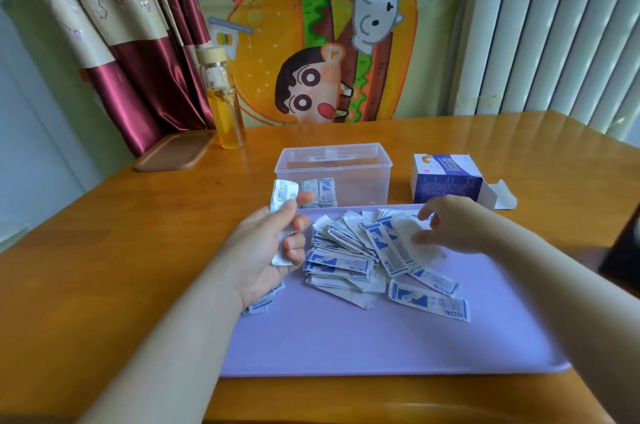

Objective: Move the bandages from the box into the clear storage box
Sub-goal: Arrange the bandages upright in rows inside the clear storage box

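Your left hand [273, 250] grips a small stack of bandages [283, 197], thumb and fingers curled round them, raised just in front of the clear box [363, 188], likely so you can gather several before dropping them in together. Your right hand [450, 224] reaches over the pile [346, 250] on the mat [381, 347], fingers bent at a loose wrapper (it is blurred, so I cannot tell whether it has hold of one yet). A few bandages [320, 193] already stand at the clear box's left end. The carton [446, 181] lies open to the right, seemingly emptied onto the mat for easy picking.
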